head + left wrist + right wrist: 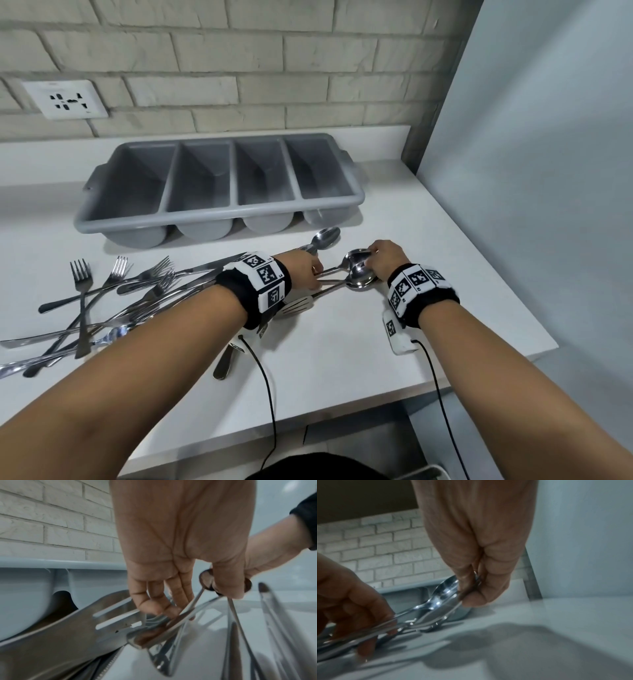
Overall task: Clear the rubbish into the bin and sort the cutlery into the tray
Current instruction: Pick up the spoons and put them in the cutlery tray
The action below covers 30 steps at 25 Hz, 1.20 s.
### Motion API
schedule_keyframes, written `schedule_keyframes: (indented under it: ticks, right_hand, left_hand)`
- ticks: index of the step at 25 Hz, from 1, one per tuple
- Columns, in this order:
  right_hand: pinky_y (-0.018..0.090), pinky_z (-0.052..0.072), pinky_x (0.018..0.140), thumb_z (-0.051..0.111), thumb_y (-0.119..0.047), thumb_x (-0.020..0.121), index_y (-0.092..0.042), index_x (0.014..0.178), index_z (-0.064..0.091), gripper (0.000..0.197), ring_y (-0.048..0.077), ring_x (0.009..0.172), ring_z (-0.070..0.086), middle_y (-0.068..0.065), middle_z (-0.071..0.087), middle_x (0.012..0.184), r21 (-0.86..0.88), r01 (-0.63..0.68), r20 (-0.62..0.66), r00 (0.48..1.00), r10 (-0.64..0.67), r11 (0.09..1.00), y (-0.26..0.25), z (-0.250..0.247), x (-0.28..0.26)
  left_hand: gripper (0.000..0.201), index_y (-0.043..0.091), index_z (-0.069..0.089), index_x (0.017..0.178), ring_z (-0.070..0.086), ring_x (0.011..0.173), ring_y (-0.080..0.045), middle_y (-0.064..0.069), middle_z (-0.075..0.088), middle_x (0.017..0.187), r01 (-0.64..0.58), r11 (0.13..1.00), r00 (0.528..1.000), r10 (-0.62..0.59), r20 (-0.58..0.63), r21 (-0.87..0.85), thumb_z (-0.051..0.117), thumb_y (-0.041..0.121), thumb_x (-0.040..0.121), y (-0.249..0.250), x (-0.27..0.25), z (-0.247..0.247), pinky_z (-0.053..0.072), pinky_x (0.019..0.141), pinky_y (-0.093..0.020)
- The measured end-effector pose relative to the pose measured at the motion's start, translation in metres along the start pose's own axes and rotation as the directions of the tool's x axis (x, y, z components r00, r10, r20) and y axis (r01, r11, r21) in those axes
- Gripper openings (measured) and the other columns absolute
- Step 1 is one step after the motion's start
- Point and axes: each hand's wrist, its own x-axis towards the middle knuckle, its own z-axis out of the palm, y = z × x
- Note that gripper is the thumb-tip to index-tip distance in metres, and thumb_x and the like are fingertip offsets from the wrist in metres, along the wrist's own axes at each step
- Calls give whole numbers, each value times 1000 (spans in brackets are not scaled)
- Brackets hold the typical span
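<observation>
A grey four-compartment cutlery tray (191, 214) stands against the brick wall; its compartments look empty. In front of it lies a bunch of steel spoons (359, 274) on the white counter. My right hand (385, 257) pinches the spoon bowls (448, 595) between thumb and fingers. My left hand (310, 269) grips the spoon handles (180, 615), fingers curled round them. One more spoon (325, 238) lies just behind the left hand. Several forks and knives (113, 294) lie in a loose heap at the left.
A slotted steel spatula (296, 306) lies under my left wrist. A pale wall panel (531, 171) closes the counter's right side. A wall socket (65, 99) sits at the back left. The counter's front edge (308, 414) is near my body.
</observation>
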Motion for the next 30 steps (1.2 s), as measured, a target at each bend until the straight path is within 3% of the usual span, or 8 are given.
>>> schedule_keyframes:
  ticks: [4, 9, 14, 18, 21, 24, 27, 30]
  right_hand:
    - [17, 42, 68, 45, 3, 91, -3, 108, 61, 24, 18, 81, 54, 11, 61, 99, 163, 174, -153, 977, -149, 971, -25, -24, -7]
    - [25, 47, 73, 44, 2, 91, -7, 107, 61, 25, 19, 82, 56, 7, 60, 93, 150, 429, -285, 881, -377, 891, -68, -52, -14]
    - [22, 46, 71, 52, -5, 91, -6, 112, 60, 23, 16, 83, 57, 5, 63, 95, 232, 512, -337, 840, -426, 827, -90, -70, -2]
    - [42, 48, 81, 37, -25, 98, 0, 107, 57, 34, 26, 84, 54, 8, 56, 90, 434, 391, -279, 915, -291, 812, -79, -56, 20]
    - [32, 47, 78, 41, -16, 95, 0, 109, 59, 28, 25, 93, 50, 12, 56, 103, 70, 227, 73, 970, -232, 971, -68, -28, 26]
    - [30, 48, 81, 59, -20, 88, -3, 122, 56, 38, 25, 102, 55, 14, 60, 116, -123, 214, 318, 933, -166, 969, -62, 4, 27]
    - [42, 39, 108, 77, -36, 70, -8, 140, 34, 86, 32, 129, 46, 15, 44, 142, 62, 84, 267, 959, -97, 995, -63, 31, 34]
    - [42, 41, 106, 86, -33, 58, 1, 135, 30, 101, 34, 125, 49, 18, 47, 136, 135, 31, 181, 982, -56, 990, -75, 42, 37]
  left_hand:
    - [35, 19, 58, 111, 61, 90, -20, 4, 65, 99, -14, 990, 998, 6, -59, -140, 66, 35, 81, 1, 0, -2, 45, 74, -24]
    - [24, 14, 58, 111, 53, 70, -10, 2, 64, 91, -106, 910, 985, 41, -167, -402, 59, 23, 89, 6, 3, -10, 39, 54, -12]
    - [21, 19, 53, 79, 44, 54, -11, 3, 48, 63, -157, 755, 960, -35, -278, -637, 43, 15, 97, 4, -5, -33, 36, 51, -18]
    - [15, 18, 60, 90, 40, 53, -13, 4, 48, 64, -48, 835, 955, -123, -270, -548, 46, 19, 95, -20, -25, -51, 33, 45, -16]
    - [12, 16, 61, 88, 46, 65, -16, -1, 53, 75, 12, 815, 944, -201, -263, -579, 54, 25, 91, -40, -41, -45, 35, 60, -25]
    - [17, 18, 64, 85, 38, 51, -12, 1, 48, 63, 74, 663, 915, -343, -214, -745, 50, 24, 92, -54, -52, -32, 27, 48, -22]
    - [23, 24, 60, 75, 35, 45, -13, 3, 45, 57, 116, 648, 883, -415, -221, -753, 47, 21, 94, -67, -62, -21, 24, 34, -15]
    - [19, 13, 65, 89, 35, 46, -11, 2, 45, 58, 134, 645, 872, -438, -220, -752, 47, 16, 94, -73, -68, -15, 26, 31, -11]
